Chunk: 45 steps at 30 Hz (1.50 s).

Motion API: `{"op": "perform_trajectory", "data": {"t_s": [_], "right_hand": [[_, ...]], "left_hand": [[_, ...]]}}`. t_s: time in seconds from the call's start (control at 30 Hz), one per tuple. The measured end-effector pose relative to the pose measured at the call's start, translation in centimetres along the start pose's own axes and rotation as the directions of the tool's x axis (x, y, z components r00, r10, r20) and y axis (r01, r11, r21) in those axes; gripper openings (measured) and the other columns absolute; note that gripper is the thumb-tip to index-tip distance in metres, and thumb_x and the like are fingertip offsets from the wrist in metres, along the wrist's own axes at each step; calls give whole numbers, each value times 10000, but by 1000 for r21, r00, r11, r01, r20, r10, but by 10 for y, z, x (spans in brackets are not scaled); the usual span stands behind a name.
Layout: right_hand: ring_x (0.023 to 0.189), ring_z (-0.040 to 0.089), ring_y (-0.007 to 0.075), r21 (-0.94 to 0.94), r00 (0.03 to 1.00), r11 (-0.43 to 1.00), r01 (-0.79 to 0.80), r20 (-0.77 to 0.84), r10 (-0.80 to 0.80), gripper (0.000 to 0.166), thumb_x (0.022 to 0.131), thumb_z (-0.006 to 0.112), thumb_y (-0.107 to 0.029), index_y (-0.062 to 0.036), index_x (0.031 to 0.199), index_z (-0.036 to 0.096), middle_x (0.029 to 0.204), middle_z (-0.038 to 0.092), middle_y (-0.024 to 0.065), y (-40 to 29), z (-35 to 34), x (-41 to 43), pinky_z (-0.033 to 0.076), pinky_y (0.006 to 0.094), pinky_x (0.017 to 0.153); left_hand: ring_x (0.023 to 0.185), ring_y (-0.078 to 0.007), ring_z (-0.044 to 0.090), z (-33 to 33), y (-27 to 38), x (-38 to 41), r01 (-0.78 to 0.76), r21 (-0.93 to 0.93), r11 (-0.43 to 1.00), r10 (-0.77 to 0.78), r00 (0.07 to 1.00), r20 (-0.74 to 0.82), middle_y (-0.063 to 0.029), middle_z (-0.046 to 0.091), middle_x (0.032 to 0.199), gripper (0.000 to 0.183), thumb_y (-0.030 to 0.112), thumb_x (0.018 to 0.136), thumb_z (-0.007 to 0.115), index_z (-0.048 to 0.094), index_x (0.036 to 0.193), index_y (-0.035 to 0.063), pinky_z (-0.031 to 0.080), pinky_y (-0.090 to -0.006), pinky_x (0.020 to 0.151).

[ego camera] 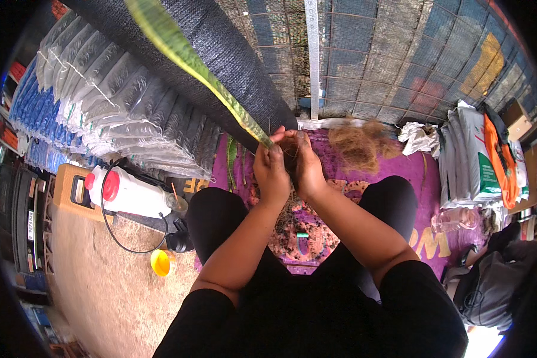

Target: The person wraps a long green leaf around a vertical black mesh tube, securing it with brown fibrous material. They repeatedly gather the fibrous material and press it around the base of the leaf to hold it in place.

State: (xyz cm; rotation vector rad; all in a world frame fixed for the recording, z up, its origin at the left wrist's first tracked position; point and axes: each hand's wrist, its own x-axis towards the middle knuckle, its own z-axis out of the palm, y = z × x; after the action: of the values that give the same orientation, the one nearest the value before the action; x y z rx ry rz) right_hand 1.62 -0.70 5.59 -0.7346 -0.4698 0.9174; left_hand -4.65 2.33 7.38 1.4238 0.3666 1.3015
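My left hand (270,165) and my right hand (308,165) are cupped together around a dark, fibrous root clump (291,156), mostly hidden between the palms. From the fingers of my left hand a long variegated snake plant leaf (197,67) rises towards the upper left. Below the hands, dark crumbs of soil and fibre lie scattered on a purple printed sheet (340,201). A heap of brown coconut fibre (364,143) rests beyond my right hand. Several green leaf pieces (232,163) lie on the sheet to the left.
Stacked plastic-wrapped packs (129,112) and a large black netting roll (232,58) stand left. A white sprayer bottle (134,192) and a yellow cup (162,263) are near my left knee. Right are crumpled white paper (420,138), stacked bags (467,165) and a clear bottle (454,220). Wire mesh (362,58) stands ahead.
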Motion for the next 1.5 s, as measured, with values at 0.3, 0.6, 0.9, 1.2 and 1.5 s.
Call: {"op": "perform_trajectory", "data": {"t_s": [0.3, 0.6, 0.9, 1.2, 1.5], "right_hand": [[916, 508, 192, -62, 985, 986, -156, -87, 150, 386, 911, 416, -330, 0, 1090, 506, 1012, 546, 119, -6, 7, -1, 398, 301, 829], [640, 498, 132, -267, 997, 962, -48, 49, 63, 238, 827, 414, -121, 52, 801, 576, 718, 566, 72, -4, -3, -2, 422, 283, 607], [781, 508, 144, -452, 984, 875, 175, 94, -149, 259, 884, 431, -180, 50, 940, 539, 838, 566, 98, -9, 6, -6, 423, 302, 707], [1267, 231, 401, -769, 935, 543, 337, 207, -287, 521, 900, 405, -283, 9, 1314, 282, 1356, 239, 285, -24, 3, -4, 187, 407, 1044], [1204, 336, 411, -769, 908, 508, 388, 224, -354, 470, 881, 437, -270, 3, 1258, 371, 1261, 348, 319, -4, -4, -3, 273, 400, 994]], "left_hand": [[996, -194, 520, -2, 0, -8, 110, 236, 965, -95, 993, -73, -121, 545, 1104, 285, 213, 894, 480, 537, 1045, -22, 389, -320, 868], [1171, -265, 425, -10, -14, -12, -212, 452, 866, 168, 976, 135, -162, 433, 1280, 336, 161, 904, 369, 488, 1150, -35, 283, -385, 1003], [1138, -242, 423, 2, 5, -9, -17, 38, 999, 23, 985, -169, -149, 496, 1161, 402, 312, 912, 406, 512, 1106, -23, 307, -387, 976], [796, -108, 524, -9, 3, -3, 302, -134, 944, -317, 942, -113, -57, 573, 896, 170, 121, 852, 530, 552, 958, -11, 419, -246, 694], [987, -176, 511, -14, -18, -18, 422, -62, 905, -422, 907, 12, -105, 522, 1070, 328, 216, 906, 396, 468, 1123, -19, 404, -303, 850]]}}
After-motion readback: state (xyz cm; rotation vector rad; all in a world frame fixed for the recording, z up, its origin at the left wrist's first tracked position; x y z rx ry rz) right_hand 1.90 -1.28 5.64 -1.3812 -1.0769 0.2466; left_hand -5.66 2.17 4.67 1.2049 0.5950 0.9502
